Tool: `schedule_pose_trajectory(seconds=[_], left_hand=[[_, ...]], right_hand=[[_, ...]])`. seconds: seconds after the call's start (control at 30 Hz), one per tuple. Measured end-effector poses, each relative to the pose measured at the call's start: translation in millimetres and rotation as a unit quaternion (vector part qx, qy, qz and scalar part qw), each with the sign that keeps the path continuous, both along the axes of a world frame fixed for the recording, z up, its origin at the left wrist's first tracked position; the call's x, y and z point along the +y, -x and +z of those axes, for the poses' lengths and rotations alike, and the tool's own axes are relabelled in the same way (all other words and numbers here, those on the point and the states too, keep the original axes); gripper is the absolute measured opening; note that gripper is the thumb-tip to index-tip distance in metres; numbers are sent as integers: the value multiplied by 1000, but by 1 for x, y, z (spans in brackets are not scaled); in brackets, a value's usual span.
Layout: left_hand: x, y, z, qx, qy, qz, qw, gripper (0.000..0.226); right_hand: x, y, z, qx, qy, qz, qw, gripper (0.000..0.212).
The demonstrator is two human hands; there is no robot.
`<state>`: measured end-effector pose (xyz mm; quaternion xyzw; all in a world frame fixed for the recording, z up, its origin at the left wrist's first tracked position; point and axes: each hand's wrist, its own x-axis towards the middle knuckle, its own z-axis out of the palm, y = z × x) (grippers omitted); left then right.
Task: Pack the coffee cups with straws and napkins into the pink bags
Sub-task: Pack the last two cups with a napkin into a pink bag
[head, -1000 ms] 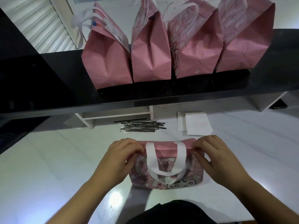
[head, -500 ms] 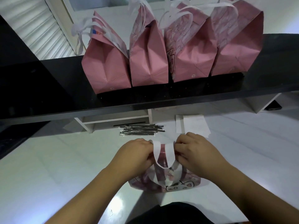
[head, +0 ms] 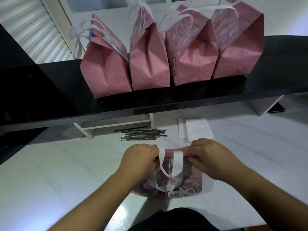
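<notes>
A pink bag (head: 188,185) with white handles and a cartoon cat print stands on the white counter in front of me. My left hand (head: 140,160) pinches its top edge on the left side. On the right side of the same edge my right hand (head: 210,155) pinches it too. The white handles hang down the near face between both hands. A bundle of wrapped black straws (head: 141,135) lies just beyond the bag. White napkins (head: 196,130) lie to the right of the straws. No coffee cup shows; the bag's inside is hidden.
Several pink bags (head: 150,64) stand in a row on a black shelf (head: 50,97) above the counter. A white shelf support (head: 115,121) sits under it. A dark flat object (head: 276,108) lies at the far right under the shelf.
My hands first came together at the handles, then spread apart again along the bag's top edge. The bag stayed in place.
</notes>
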<state>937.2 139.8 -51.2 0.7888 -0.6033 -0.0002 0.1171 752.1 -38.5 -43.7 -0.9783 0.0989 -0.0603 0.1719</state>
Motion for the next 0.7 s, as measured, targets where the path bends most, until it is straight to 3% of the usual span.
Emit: schedule_pose_trajectory(seconds=[0.13, 0.27, 0.4, 0.53, 0.7], left_hand=[[11, -6, 1, -17, 5, -9, 1000, 22], [27, -18, -4, 0, 41, -10, 999, 11], [43, -35, -5, 21, 49, -15, 998, 17], [58, -51, -9, 61, 58, 12, 996, 20], [69, -58, -13, 135, 63, 35, 988, 30]], right_hand=[[-7, 13, -1, -9, 0, -6, 1000, 11], [-10, 19, -2, -11, -7, -17, 1000, 8], [-15, 28, -1, -17, 5, -24, 1000, 12], [-17, 36, -1, -32, -3, -39, 999, 22], [-14, 36, -5, -31, -11, -51, 998, 13]])
